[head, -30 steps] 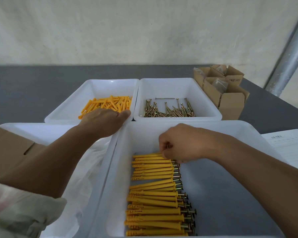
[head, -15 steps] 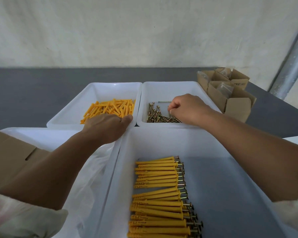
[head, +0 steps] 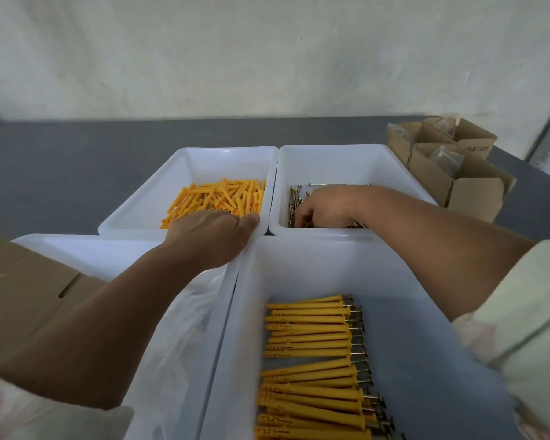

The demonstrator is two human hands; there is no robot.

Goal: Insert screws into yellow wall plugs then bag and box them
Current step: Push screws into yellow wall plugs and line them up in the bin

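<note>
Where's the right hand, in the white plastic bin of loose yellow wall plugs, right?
Not quite. The head view shows the right hand in the neighbouring white plastic bin of brass-coloured metal screws, not among the loose yellow wall plugs.

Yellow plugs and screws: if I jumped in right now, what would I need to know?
Left hand: over the loose yellow plugs in the back-left tray; grip hidden.
Right hand: fingers down among the screws in the back-right tray; grip unclear.
Done: a row of plugs with screws in lies in the near tray.
To do: more assembling, then bagging and boxing; cardboard boxes wait far right.
</note>
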